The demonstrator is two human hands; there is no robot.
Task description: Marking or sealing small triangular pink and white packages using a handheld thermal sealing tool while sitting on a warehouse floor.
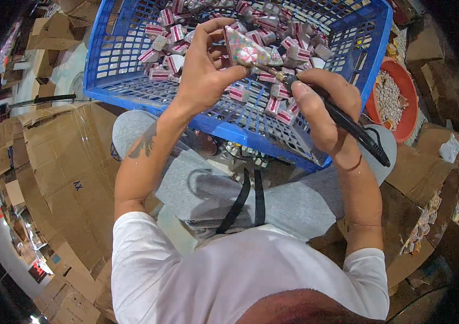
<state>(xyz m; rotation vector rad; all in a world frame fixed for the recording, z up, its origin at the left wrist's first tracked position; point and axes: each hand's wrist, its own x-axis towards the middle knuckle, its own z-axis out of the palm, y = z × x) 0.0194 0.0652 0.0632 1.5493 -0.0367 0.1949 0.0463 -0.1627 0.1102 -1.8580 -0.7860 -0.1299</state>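
My left hand (202, 78) grips a small wedge-shaped piece (239, 47), like a toy cake slice, between thumb and fingers. Its top is speckled in pastel colours and carries a pink-and-white flower shape. In my right hand (329, 100) is a black pen-shaped tool (356, 128) with a brass-coloured collar and a thin metal tip, held like a pencil. The tip points at the wedge's lower edge, close to my left thumb; whether it touches I cannot tell. Both hands are over a blue plastic basket (229, 131) holding many similar pieces (175, 33) with pink-and-white striped sides.
A round orange-red tub (414, 92) with small whitish bits (389, 100) stands right of the basket. Flattened cardboard (73, 173) covers the left side, and a cardboard box (418, 170) stands at the right. The basket's near side is above my knees. A dark cord curls near my right wrist.
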